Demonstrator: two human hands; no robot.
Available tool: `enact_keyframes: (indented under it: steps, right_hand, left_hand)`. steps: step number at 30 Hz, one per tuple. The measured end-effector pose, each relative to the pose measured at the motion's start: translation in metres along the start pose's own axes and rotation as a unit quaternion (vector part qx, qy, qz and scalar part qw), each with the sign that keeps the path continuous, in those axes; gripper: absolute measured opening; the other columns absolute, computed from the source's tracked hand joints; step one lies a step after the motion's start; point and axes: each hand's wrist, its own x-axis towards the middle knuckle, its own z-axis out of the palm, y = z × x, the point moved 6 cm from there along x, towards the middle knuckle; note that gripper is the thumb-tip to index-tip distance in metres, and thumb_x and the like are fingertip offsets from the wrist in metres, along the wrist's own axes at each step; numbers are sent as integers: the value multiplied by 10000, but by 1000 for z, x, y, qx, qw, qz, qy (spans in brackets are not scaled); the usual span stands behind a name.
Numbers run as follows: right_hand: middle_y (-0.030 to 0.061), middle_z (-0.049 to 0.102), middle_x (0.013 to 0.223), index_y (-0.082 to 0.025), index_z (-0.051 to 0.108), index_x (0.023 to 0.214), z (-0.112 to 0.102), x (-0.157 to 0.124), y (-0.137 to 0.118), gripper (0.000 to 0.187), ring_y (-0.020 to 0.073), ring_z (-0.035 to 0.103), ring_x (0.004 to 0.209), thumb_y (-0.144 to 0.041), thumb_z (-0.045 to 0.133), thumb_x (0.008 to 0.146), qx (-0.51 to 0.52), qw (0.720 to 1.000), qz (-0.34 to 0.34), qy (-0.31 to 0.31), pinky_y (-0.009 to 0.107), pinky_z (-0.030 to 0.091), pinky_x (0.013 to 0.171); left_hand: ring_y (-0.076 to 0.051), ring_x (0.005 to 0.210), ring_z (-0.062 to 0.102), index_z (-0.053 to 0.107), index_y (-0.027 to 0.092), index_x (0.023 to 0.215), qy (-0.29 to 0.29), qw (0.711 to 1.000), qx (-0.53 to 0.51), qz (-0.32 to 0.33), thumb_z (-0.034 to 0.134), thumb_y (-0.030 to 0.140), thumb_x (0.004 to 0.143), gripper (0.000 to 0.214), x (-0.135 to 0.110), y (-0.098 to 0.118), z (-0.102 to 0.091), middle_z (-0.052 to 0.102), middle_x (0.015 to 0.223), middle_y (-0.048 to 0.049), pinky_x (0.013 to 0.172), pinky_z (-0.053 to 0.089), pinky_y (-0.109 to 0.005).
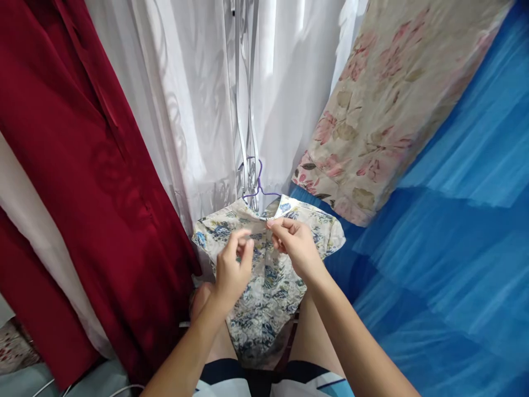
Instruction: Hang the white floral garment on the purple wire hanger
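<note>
A short-sleeved floral top (264,270), cream with blue and green flowers, hangs in front of me on a thin purple hanger (260,190). My right hand (295,242) pinches the middle of its neckline between thumb and forefinger. Slightly lower and to the left, my left hand (235,262) hovers before the chest of the top. Its fingers are curled, with a gap between thumb and forefinger, and nothing shows in them. What exactly the right fingertips hold at the neckline is too small to make out.
White straps (248,110) run down to the hanger in front of white curtains (194,99). Dark red cloth (107,182) hangs at left. A pink-flowered cloth (355,121) and layered blue tulle (450,264) hang at right. My knees flank the top.
</note>
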Motion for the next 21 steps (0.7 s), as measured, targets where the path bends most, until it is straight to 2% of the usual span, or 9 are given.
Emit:
enact_keyframes:
  steps: [2,5,8,11,13,15,17,19,21]
  right_hand:
    - [-46,489,460,-181,551,684,1,0,-3,315,78,362,411,-444,634,837,-24,1000,-14,-7,221,261,439]
    - [-54,455,467,-189,536,703,1,10,-1,320,87,347,423,-467,628,833,-70,996,-52,-3,229,234,444]
    - [-37,476,499,-193,537,687,-3,19,14,301,103,368,443,-447,632,816,-147,985,-88,26,240,234,454]
    - [-20,507,506,-198,537,660,-3,17,37,265,121,412,455,-402,619,809,-210,974,-80,24,246,250,464]
    - [-29,489,504,-202,520,661,0,8,49,246,120,411,455,-375,602,815,-205,977,-59,-7,242,248,464]
    - [-36,475,514,-203,502,658,6,-3,53,230,113,405,460,-343,591,817,-182,982,-38,-37,237,253,465]
    - [-39,469,519,-201,493,642,14,-14,53,216,108,403,465,-307,585,807,-160,985,-22,-61,233,259,465]
    - [-42,464,512,-200,485,619,20,-22,51,211,105,405,466,-272,586,789,-144,987,-14,-75,229,263,465]
    - [-45,464,499,-200,476,602,18,-27,56,220,101,404,457,-258,595,777,-128,989,-6,-75,225,268,463]
  left_hand:
    - [-167,769,614,631,223,1176,-14,998,22,65,518,308,950,267,31,13,-2,672,885,-40,729,455,-268]
    - [-167,766,612,690,198,940,-48,987,62,140,502,334,962,234,56,26,7,671,836,-45,721,448,-264]
    - [-148,731,605,674,177,879,21,985,79,149,520,321,955,224,68,30,-1,664,798,-34,719,447,-247]
    - [-144,770,616,660,160,881,143,981,66,115,537,315,943,207,81,15,-37,664,811,-28,745,456,-233]
    - [-140,759,605,648,147,859,217,973,44,69,555,334,929,220,90,-13,-68,643,778,-19,736,454,-228]
    - [-120,700,574,630,137,827,276,961,-20,1,578,346,912,232,92,-54,-95,603,724,-1,694,440,-216]
    - [-91,632,531,592,139,787,341,919,-160,-114,601,325,896,216,80,-106,-110,553,676,28,646,416,-197]
    - [-74,584,509,545,145,760,379,841,-293,-250,611,293,885,204,52,-153,-103,524,641,46,622,403,-189]
    - [-78,560,517,523,146,757,376,798,-339,-327,596,279,889,201,19,-177,-82,534,627,40,618,411,-202]
